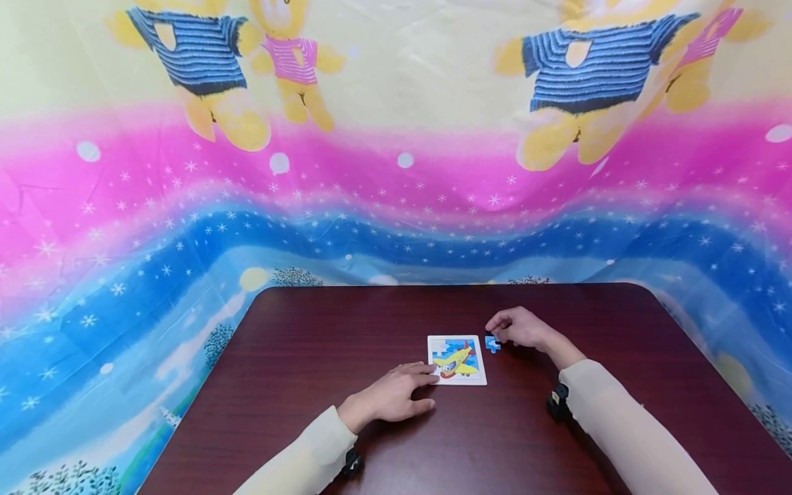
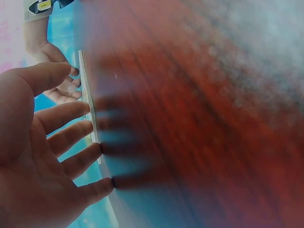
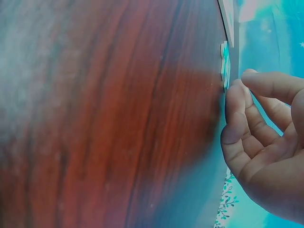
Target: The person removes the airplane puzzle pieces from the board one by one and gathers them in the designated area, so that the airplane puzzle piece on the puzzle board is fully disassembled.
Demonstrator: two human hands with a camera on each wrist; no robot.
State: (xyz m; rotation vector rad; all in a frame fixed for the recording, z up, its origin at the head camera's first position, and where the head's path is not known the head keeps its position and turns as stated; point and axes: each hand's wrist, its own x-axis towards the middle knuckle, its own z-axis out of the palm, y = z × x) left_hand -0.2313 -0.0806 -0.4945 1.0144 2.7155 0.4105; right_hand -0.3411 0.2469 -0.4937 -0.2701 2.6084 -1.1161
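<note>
Piece [image 1: 493, 346] pickup, likely, towards worktop's [image 1: 371, 313] far edge: right hand [image 1: 522, 330] curled there, grip unclear; left hand [image 1: 396, 393] spread at puzzle [image 1: 459, 359]; pinch-and-lift needed!

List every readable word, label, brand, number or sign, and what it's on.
Readable text: none.
Yellow label on the black wrist device at the right sleeve: any marks too small and blurred to read.
Airplane puzzle and loose puzzle piece: no lettering I can make out.
Backdrop: printed bears and snowflakes, no lettering visible.

Head view looks forward and down; both wrist views, low, close and turned sideways, share the puzzle [image 1: 458, 360] edge-on.
</note>
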